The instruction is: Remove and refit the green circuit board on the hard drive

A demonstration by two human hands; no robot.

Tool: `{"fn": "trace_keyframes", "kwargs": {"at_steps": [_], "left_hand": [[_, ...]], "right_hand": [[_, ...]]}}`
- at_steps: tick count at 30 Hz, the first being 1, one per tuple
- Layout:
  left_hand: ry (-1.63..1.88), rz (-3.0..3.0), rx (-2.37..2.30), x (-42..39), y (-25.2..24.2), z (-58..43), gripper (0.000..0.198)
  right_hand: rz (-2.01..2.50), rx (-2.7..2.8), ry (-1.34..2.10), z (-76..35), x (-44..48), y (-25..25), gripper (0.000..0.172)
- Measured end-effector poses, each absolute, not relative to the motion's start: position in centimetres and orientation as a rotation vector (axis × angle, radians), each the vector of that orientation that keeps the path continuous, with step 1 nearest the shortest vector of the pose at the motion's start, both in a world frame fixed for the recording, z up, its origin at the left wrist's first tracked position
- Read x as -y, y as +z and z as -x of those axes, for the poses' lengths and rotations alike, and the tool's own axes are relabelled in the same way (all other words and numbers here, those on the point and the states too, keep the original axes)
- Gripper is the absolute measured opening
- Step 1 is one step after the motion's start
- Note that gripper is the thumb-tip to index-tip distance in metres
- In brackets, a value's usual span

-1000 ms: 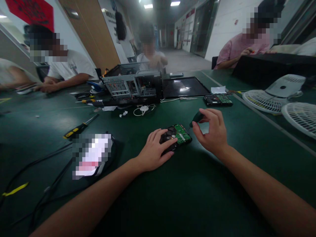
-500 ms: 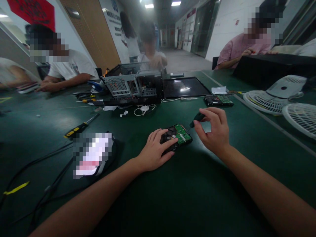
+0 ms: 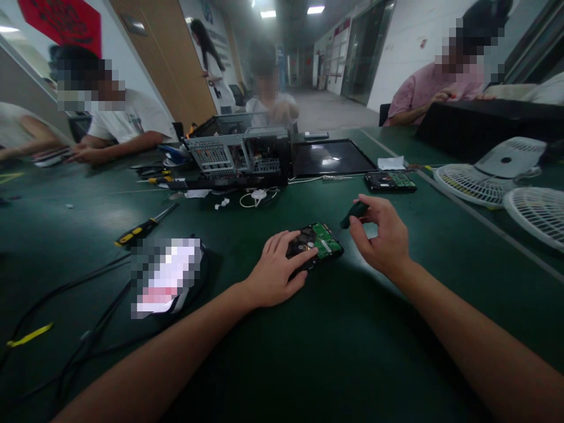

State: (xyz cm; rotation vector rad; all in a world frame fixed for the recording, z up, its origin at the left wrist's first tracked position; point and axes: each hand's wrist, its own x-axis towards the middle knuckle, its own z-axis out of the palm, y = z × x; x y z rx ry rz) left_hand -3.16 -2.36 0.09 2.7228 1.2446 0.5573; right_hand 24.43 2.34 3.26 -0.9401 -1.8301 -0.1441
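My left hand [image 3: 278,271] lies over a hard drive [image 3: 326,247], its fingers across the top and its thumb along the near side, holding it against the table. The drive lies flat with a green circuit board facing up; its left part is hidden under my fingers. In my right hand [image 3: 384,235] a small dark green screwdriver [image 3: 354,215] is pinched between thumb and fingers, tilted. Its thin shaft points down toward the drive's right edge. I cannot tell whether the tip touches the drive.
An opened computer case [image 3: 238,154] stands at the back beside a black panel [image 3: 332,157]. A second hard drive [image 3: 390,181] lies behind my right hand. White fan grilles [image 3: 473,181] sit at right. A phone [image 3: 170,276], a yellow-black screwdriver [image 3: 137,232] and cables [image 3: 70,282] lie left. Other people sit around the table.
My right hand and the screwdriver have shifted slightly to the right. The left hand and the drive have hardly moved. A standing person in the background has moved left.
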Motion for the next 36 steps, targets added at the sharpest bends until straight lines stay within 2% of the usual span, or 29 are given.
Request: {"fn": "trace_keyframes", "kwargs": {"at_steps": [6, 10, 17, 23, 30, 33, 36], "left_hand": [[0.510, -2.713, -1.265, 2.5, 0.0, 3.2, 0.058], [0.498, -2.716, -1.276, 2.5, 0.1, 3.1, 0.057], [0.522, -2.708, -1.291, 2.5, 0.0, 2.9, 0.058], [0.517, -2.717, -1.291, 2.5, 0.0, 2.9, 0.055], [0.486, -2.704, -1.292, 2.4, 0.3, 3.0, 0.056], [0.501, -2.674, -1.300, 2.5, 0.6, 2.9, 0.061], [0.528, -2.627, -1.335, 2.6, 0.7, 2.9, 0.068]], "right_hand": [[0.958, 1.810, -0.250, -24.3, -2.2, 4.0, 0.046], [0.928, 1.819, -0.164, -24.1, -1.9, 4.2, 0.042], [0.880, 1.838, 0.119, -23.8, -1.9, 3.5, 0.056], [0.899, 1.817, 0.053, -23.7, -1.9, 3.2, 0.057], [0.929, 1.683, -0.049, -24.7, -1.9, 3.6, 0.066], [1.077, 1.653, -0.143, -26.4, -3.1, 4.1, 0.059], [1.341, 1.652, -0.286, -29.0, -4.9, 4.0, 0.042]]}}
